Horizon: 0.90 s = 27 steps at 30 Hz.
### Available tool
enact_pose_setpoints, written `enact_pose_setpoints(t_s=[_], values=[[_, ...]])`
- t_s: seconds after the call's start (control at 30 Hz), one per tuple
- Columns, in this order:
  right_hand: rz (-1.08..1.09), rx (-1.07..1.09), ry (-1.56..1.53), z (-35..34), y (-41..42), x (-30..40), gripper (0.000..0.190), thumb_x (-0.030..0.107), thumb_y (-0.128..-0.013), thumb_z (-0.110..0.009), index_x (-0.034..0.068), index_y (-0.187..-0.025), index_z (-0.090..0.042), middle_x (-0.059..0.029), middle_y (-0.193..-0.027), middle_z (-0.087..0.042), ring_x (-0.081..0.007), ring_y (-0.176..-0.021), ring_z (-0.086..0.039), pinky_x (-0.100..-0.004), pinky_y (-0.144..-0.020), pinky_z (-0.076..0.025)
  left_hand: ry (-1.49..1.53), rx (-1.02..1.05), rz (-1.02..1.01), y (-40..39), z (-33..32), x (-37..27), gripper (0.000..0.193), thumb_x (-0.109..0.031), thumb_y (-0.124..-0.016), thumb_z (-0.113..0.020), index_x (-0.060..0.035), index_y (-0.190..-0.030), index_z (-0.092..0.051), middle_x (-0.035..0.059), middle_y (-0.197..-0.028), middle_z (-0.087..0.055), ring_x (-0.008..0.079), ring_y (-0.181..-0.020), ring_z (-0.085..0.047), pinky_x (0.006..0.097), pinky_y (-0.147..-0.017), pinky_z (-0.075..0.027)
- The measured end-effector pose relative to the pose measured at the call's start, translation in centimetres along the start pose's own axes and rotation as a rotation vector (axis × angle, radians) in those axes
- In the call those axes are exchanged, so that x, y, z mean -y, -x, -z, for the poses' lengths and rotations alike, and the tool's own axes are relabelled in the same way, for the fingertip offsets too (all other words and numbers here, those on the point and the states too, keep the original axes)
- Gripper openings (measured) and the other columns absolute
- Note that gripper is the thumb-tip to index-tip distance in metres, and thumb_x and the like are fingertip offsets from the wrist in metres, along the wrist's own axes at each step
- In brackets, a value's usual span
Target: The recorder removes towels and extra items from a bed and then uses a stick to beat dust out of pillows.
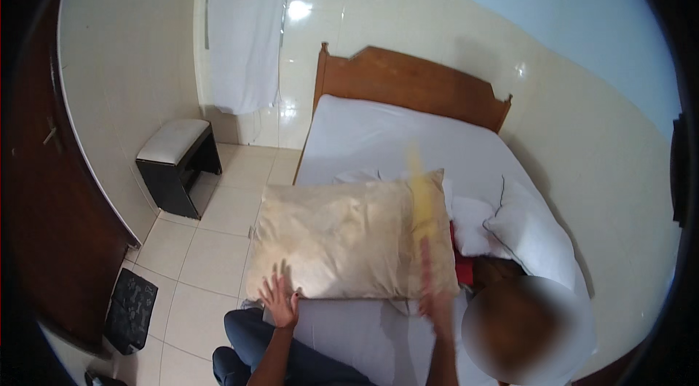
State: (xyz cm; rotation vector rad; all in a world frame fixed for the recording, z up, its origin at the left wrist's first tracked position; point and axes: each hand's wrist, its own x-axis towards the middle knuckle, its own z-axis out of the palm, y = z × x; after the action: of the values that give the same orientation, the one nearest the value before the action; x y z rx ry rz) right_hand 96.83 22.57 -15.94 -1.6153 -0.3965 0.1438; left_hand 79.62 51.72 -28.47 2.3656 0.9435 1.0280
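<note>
My left hand (279,304) rests with fingers spread on the near left corner of a large beige pillow (338,238). The pillow lies flat across the bed, with stains on its cover. My right hand (435,309), blurred by motion, is at the pillow's near right part. It holds a long yellow object (421,200) that extends over the pillow's right side. A reddish section shows near the fingers; blur hides what the object is.
White pillows (527,228) with dark piping lie on the white-sheeted bed (377,124), below a wooden headboard (404,77). Red cloth (463,269) and a person (519,326) are at right. A padded stool (175,140), a dark mat (131,309) and a door (60,184) are at left.
</note>
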Motion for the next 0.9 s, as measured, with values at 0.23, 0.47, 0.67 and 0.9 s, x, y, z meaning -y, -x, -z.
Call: enact_pose_setpoints(t_s=[0.23,0.47,0.67,0.9], values=[[0.91,-0.741,-0.281,-1.3,-3.4,9.6,0.038,0.039,-0.086,-0.051,0.002,-0.091,-0.046,-0.0093,-0.074,-0.052,-0.0118,-0.053,-0.047,-0.0233,-0.046,-0.038,-0.082,0.365,-0.278,0.3,-0.1,-2.5,0.075,-0.027,-0.073,-0.065,-0.0121,-0.135,-0.027,0.0042,-0.143,-0.023,0.029,-0.133,-0.013,0.0602,-0.102,-0.007],[-0.214,0.031,0.843,1.1,-3.1,-5.8,0.035,0.033,-0.085,-0.052,-0.002,-0.089,-0.053,-0.0131,-0.079,-0.056,-0.0176,-0.073,-0.057,-0.0321,-0.067,-0.045,-0.14,0.365,-0.233,0.4,0.1,-2.3,0.067,-0.025,-0.077,-0.06,-0.0163,-0.135,-0.028,0.0023,-0.143,-0.021,0.0268,-0.134,-0.009,0.0592,-0.102,0.0],[0.3,-0.29,-0.036,1.4,-2.2,14.3,0.033,0.032,-0.086,-0.052,0.0,-0.091,-0.052,-0.004,-0.071,-0.053,-0.0099,-0.057,-0.049,-0.0217,-0.051,-0.039,-0.077,0.297,-0.084,0.9,-0.1,-1.2,0.058,-0.021,-0.079,-0.057,-0.0173,-0.132,-0.034,0.0017,-0.143,-0.023,0.0266,-0.134,-0.01,0.0575,-0.103,0.002],[0.647,-0.196,1.024,3.7,-4.8,-19.5,0.024,0.023,-0.084,-0.051,0.0,-0.091,-0.054,-0.0135,-0.082,-0.059,-0.0159,-0.071,-0.057,-0.0286,-0.056,-0.046,0.046,0.301,-0.174,0.2,-2.4,-6.0,0.054,-0.023,-0.079,-0.056,-0.0154,-0.129,-0.037,0.0031,-0.142,-0.024,0.0272,-0.134,-0.011,0.0579,-0.103,0.001]])
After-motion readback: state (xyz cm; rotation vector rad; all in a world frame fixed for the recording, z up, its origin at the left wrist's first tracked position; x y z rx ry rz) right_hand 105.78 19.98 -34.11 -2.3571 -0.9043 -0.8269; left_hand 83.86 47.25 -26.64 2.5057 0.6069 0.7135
